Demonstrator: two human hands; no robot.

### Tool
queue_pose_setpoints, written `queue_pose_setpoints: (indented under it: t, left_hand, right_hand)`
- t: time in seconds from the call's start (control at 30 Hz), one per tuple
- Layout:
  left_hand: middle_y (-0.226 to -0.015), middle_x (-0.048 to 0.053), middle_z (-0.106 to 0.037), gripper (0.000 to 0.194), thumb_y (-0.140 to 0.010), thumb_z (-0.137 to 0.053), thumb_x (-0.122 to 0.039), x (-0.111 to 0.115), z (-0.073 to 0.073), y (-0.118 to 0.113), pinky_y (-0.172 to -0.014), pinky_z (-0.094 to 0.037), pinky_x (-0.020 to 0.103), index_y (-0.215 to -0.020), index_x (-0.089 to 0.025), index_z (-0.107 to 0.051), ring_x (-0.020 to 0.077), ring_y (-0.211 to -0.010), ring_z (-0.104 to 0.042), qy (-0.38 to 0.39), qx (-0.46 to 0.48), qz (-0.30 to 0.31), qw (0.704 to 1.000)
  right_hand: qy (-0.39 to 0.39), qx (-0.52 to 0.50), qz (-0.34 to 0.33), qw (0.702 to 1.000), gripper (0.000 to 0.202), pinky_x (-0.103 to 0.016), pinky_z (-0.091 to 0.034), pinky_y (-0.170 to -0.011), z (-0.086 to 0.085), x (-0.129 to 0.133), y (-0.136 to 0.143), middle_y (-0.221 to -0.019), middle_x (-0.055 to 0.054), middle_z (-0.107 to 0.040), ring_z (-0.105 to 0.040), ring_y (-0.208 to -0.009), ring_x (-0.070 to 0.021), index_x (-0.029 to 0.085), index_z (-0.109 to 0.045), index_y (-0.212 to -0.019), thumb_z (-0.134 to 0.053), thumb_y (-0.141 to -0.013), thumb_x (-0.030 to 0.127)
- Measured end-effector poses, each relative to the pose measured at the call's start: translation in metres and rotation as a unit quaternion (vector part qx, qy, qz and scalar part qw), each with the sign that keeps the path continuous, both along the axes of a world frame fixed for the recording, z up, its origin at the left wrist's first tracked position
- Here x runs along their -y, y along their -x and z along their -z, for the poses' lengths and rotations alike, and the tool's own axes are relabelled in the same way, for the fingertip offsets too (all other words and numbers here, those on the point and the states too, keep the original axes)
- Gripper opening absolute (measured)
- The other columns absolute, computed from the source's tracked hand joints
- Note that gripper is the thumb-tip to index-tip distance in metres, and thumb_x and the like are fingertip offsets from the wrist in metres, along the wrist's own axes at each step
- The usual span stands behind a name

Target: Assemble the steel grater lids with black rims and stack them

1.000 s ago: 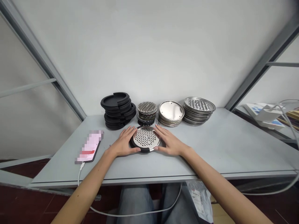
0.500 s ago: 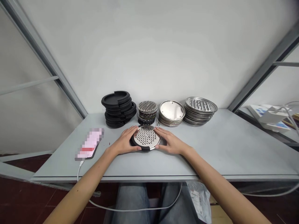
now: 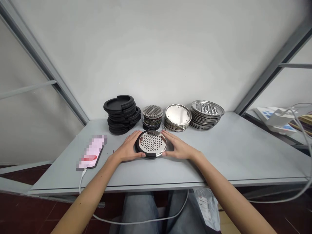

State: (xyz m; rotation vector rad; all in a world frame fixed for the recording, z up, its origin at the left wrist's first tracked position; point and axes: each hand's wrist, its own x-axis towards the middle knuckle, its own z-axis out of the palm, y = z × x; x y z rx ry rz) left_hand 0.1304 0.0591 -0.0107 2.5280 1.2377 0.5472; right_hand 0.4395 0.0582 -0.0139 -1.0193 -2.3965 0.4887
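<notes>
A round metal disc with slotted holes (image 3: 152, 142) sits in a black ring-shaped base (image 3: 150, 155) on the grey table, near its middle. My left hand (image 3: 129, 147) grips the black base from the left, thumb at the front edge and fingers at the back. On the right side, my right hand (image 3: 179, 147) holds the disc's metal rim between thumb and fingers. Behind them stand a stack of black bases (image 3: 122, 113), a stack of small spiked discs (image 3: 152, 117), a stack of smooth metal plates (image 3: 178, 117) and a stack of larger grater discs (image 3: 207, 113).
A phone (image 3: 92, 152) lies at the left, its white cable (image 3: 136, 223) hanging below the table's front edge (image 3: 156, 187). Grey metal frames rise on both sides. White boxes (image 3: 278, 120) are beyond the right frame. A plastic bag (image 3: 207, 208) is below the table.
The view has shifted slightly. Both hands stay around the disc and base, with the fingers of my left hand a little farther back from the disc's top.
</notes>
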Motion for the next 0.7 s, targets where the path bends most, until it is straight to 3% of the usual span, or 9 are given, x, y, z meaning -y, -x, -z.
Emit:
queue_pose_setpoints:
  t: [0.2,0.37,0.7]
  left_hand:
    - [-0.159,0.017,-0.019,0.111,-0.065,-0.070,-0.072,-0.0029,0.0027,0.0103,-0.117,-0.022,0.057,-0.152,-0.020,-0.026,0.0401,-0.146,-0.017,0.022,-0.014,-0.031,0.999]
    - [-0.160,0.015,-0.016,0.110,-0.065,-0.070,-0.072,-0.0019,0.0023,0.0090,-0.119,-0.020,0.053,-0.152,-0.019,-0.028,0.0375,-0.147,-0.015,0.033,-0.016,-0.035,0.999]
    - [-0.155,0.015,-0.032,0.106,-0.068,-0.073,-0.066,-0.0043,0.0089,0.0102,-0.115,-0.029,0.053,-0.152,-0.020,-0.027,0.0369,-0.141,-0.032,0.029,0.033,-0.009,0.999]
  right_hand:
    - [-0.008,0.003,-0.011,1.000,0.094,-0.054,-0.030,-0.115,0.0006,-0.0020,-0.0061,-0.152,-0.017,-0.037,-0.036,-0.139,-0.0351,0.014,-0.032,-0.150,-0.067,-0.076,0.060]
    - [-0.008,-0.004,-0.030,1.000,0.089,-0.055,-0.030,-0.115,0.0043,-0.0038,-0.0047,-0.150,-0.018,-0.039,-0.034,-0.140,-0.0360,0.014,-0.038,-0.147,-0.068,-0.077,0.059]
    - [-0.039,-0.011,-0.035,0.999,0.086,-0.053,-0.034,-0.113,0.0085,-0.0040,-0.0046,-0.149,-0.016,-0.040,-0.038,-0.139,-0.0345,0.017,-0.037,-0.148,-0.066,-0.078,0.059]
